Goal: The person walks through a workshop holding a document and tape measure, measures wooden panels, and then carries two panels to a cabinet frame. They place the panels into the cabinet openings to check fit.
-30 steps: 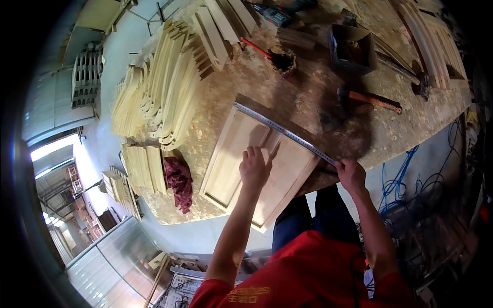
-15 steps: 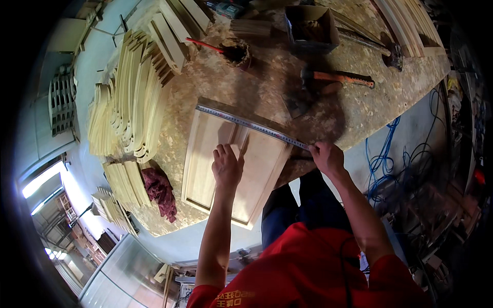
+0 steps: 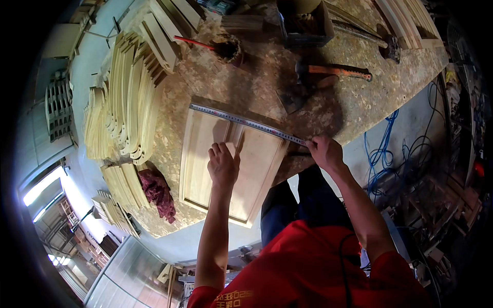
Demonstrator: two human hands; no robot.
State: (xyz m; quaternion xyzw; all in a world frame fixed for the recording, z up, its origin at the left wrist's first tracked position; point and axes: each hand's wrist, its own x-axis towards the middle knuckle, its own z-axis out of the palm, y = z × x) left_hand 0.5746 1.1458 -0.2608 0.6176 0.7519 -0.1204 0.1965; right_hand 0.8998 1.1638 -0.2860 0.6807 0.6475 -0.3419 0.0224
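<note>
A pale wooden cabinet door panel [image 3: 262,185], with raised sections, lies at the near edge of the workbench [image 3: 370,102]. A steel tape measure [image 3: 244,121] stretches across its top end from upper left to lower right. My left hand [image 3: 222,167] rests on the middle of the panel, fingers slightly curled and apart, below the tape. My right hand [image 3: 325,154] is closed on the tape's right end, just past the panel's corner.
Stacks of curved slats [image 3: 136,97], more boards [image 3: 126,182] and a maroon cloth [image 3: 156,192] lie left. Behind are a pot [image 3: 228,51] with a red stick, a box [image 3: 303,23], a power drill [image 3: 215,6] and an orange-handled hammer [image 3: 339,71]. Blue hoses [image 3: 382,149] lie on the floor.
The head view has shifted, so the bench and both hands sit farther left in the picture. Both hands keep their places on the panel and tape.
</note>
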